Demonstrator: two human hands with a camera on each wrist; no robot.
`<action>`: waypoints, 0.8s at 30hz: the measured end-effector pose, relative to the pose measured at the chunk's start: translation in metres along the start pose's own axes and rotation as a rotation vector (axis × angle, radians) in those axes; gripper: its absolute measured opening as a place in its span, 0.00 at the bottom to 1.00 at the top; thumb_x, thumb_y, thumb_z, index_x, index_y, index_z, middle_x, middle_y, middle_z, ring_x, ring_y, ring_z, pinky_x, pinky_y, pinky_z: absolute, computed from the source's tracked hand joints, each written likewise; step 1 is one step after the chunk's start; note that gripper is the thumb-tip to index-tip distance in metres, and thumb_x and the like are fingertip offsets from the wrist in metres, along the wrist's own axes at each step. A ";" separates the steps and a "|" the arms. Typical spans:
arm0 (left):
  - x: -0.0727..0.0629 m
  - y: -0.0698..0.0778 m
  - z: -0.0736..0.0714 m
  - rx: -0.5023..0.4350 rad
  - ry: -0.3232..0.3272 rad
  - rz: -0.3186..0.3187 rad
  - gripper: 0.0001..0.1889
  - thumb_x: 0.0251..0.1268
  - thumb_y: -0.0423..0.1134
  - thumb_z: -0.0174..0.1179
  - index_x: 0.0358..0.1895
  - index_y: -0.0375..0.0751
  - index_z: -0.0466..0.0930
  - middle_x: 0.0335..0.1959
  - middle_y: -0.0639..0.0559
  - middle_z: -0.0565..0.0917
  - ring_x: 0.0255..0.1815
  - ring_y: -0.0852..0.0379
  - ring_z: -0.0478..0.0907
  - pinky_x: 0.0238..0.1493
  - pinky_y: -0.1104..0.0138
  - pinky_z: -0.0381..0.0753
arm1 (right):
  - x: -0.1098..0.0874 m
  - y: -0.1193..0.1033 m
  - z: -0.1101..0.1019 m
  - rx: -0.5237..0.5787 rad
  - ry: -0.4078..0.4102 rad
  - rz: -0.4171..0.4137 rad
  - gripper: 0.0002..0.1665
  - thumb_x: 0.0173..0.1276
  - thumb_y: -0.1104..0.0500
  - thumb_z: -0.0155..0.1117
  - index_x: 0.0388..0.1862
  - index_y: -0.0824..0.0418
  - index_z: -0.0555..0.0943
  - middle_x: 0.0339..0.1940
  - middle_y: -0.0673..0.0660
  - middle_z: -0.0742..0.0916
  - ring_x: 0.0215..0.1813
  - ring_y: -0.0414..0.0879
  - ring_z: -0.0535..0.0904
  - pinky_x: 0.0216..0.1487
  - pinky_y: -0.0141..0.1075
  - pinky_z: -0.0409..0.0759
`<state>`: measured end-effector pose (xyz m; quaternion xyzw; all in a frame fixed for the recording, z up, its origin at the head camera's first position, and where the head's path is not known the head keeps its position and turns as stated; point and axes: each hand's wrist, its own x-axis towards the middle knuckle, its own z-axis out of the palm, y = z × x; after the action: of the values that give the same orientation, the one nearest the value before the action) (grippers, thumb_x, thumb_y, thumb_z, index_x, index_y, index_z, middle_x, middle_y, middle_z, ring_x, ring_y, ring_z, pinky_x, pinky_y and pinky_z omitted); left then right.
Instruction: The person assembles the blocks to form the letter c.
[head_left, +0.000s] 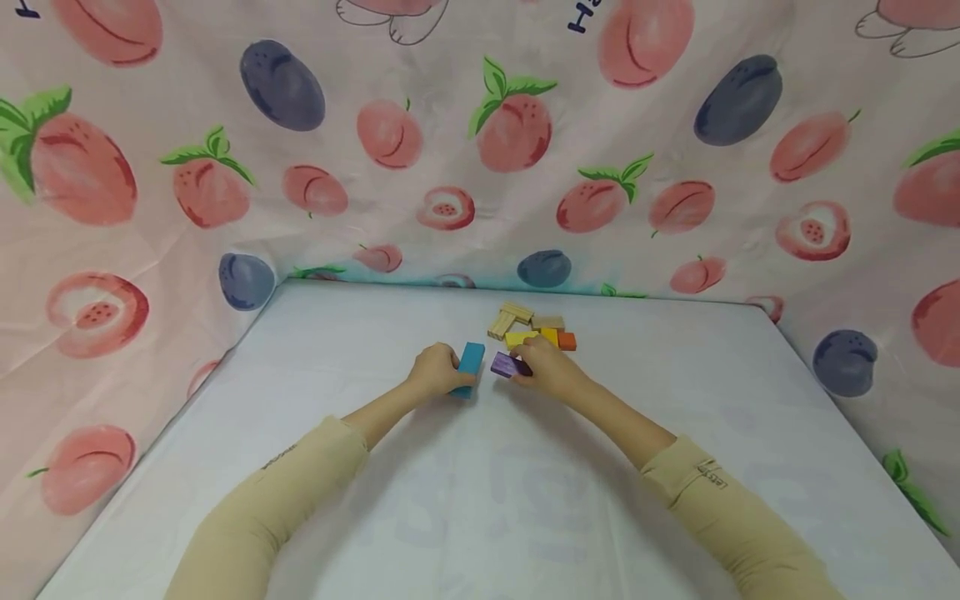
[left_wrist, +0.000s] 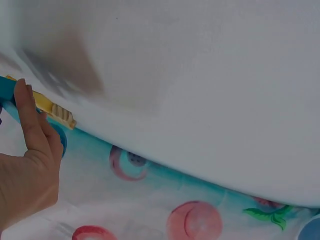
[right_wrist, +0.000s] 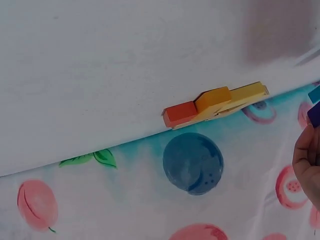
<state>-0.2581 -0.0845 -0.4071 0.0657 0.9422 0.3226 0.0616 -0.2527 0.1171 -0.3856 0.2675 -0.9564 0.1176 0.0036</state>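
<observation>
My left hand (head_left: 437, 370) grips a blue block (head_left: 471, 358) by its side, thumb across its near part. To the right, my right hand (head_left: 551, 367) pinches a purple block (head_left: 506, 364) at its right end, so that its left end points toward the blue one with a small gap between them. The left wrist view has the left hand (left_wrist: 35, 150) at the left edge, fingers against the blue block (left_wrist: 7, 90). Only part of the right hand (right_wrist: 307, 160) shows in the right wrist view, holding the purple block (right_wrist: 314, 114).
Just beyond the right hand lie a yellow block (head_left: 519, 339), an orange-yellow block (head_left: 550, 336) and a red-orange block (head_left: 567, 342). Several plain wooden blocks (head_left: 517, 312) sit behind them. A fruit-print cloth (head_left: 450, 125) rises at the back of the white table (head_left: 480, 500).
</observation>
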 end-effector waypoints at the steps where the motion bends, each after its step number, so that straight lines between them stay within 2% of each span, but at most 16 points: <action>1: -0.003 0.001 0.002 -0.002 -0.015 0.003 0.15 0.49 0.42 0.71 0.23 0.33 0.77 0.20 0.50 0.77 0.20 0.60 0.71 0.19 0.75 0.70 | -0.004 0.000 0.000 0.001 -0.001 -0.003 0.21 0.57 0.57 0.72 0.47 0.67 0.82 0.45 0.62 0.85 0.49 0.53 0.77 0.57 0.43 0.78; 6: -0.013 0.006 0.009 -0.005 -0.091 0.008 0.16 0.48 0.41 0.71 0.20 0.37 0.73 0.17 0.52 0.74 0.14 0.63 0.69 0.15 0.77 0.68 | -0.025 0.005 -0.001 0.051 0.006 -0.035 0.20 0.55 0.59 0.73 0.44 0.68 0.82 0.38 0.60 0.85 0.41 0.49 0.76 0.49 0.40 0.80; 9: -0.016 0.009 0.012 -0.002 -0.100 0.005 0.19 0.49 0.41 0.71 0.15 0.40 0.68 0.13 0.54 0.70 0.11 0.64 0.66 0.13 0.78 0.65 | -0.034 0.008 0.001 0.087 0.009 -0.033 0.19 0.55 0.60 0.73 0.43 0.68 0.83 0.33 0.58 0.84 0.35 0.46 0.74 0.40 0.35 0.78; 12: -0.015 0.008 0.014 -0.003 -0.097 -0.008 0.22 0.50 0.42 0.70 0.12 0.42 0.65 0.11 0.55 0.68 0.10 0.64 0.64 0.12 0.78 0.63 | -0.040 0.007 0.001 0.103 -0.007 -0.017 0.19 0.55 0.59 0.73 0.43 0.67 0.82 0.33 0.56 0.83 0.35 0.44 0.73 0.38 0.32 0.79; 14: -0.014 0.007 0.016 -0.004 -0.090 -0.015 0.21 0.50 0.42 0.70 0.15 0.40 0.66 0.14 0.53 0.70 0.12 0.63 0.66 0.13 0.78 0.64 | -0.043 0.005 0.000 0.105 -0.027 -0.001 0.19 0.55 0.59 0.73 0.44 0.66 0.82 0.34 0.57 0.83 0.37 0.45 0.73 0.39 0.33 0.80; 17: -0.013 0.005 0.017 -0.005 -0.070 -0.013 0.18 0.50 0.42 0.70 0.27 0.35 0.71 0.23 0.47 0.76 0.22 0.58 0.72 0.18 0.75 0.70 | -0.047 0.002 0.001 0.091 -0.043 0.013 0.19 0.56 0.59 0.72 0.45 0.65 0.82 0.37 0.58 0.84 0.40 0.46 0.74 0.43 0.35 0.82; 20: -0.013 0.004 0.018 0.005 -0.061 0.000 0.22 0.49 0.43 0.70 0.37 0.31 0.71 0.32 0.41 0.79 0.30 0.54 0.75 0.25 0.72 0.75 | -0.050 0.001 0.002 0.091 -0.058 0.036 0.18 0.56 0.58 0.72 0.45 0.64 0.82 0.39 0.58 0.84 0.42 0.47 0.74 0.46 0.37 0.82; 24: -0.015 0.003 0.020 0.025 -0.078 0.013 0.23 0.49 0.43 0.71 0.39 0.31 0.70 0.34 0.39 0.80 0.29 0.52 0.76 0.26 0.70 0.78 | -0.054 -0.001 0.006 0.104 -0.096 0.080 0.20 0.56 0.58 0.72 0.47 0.63 0.82 0.40 0.57 0.84 0.43 0.47 0.74 0.47 0.37 0.82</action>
<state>-0.2397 -0.0731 -0.4201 0.0851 0.9427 0.3082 0.0952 -0.2054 0.1422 -0.3949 0.2341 -0.9579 0.1544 -0.0611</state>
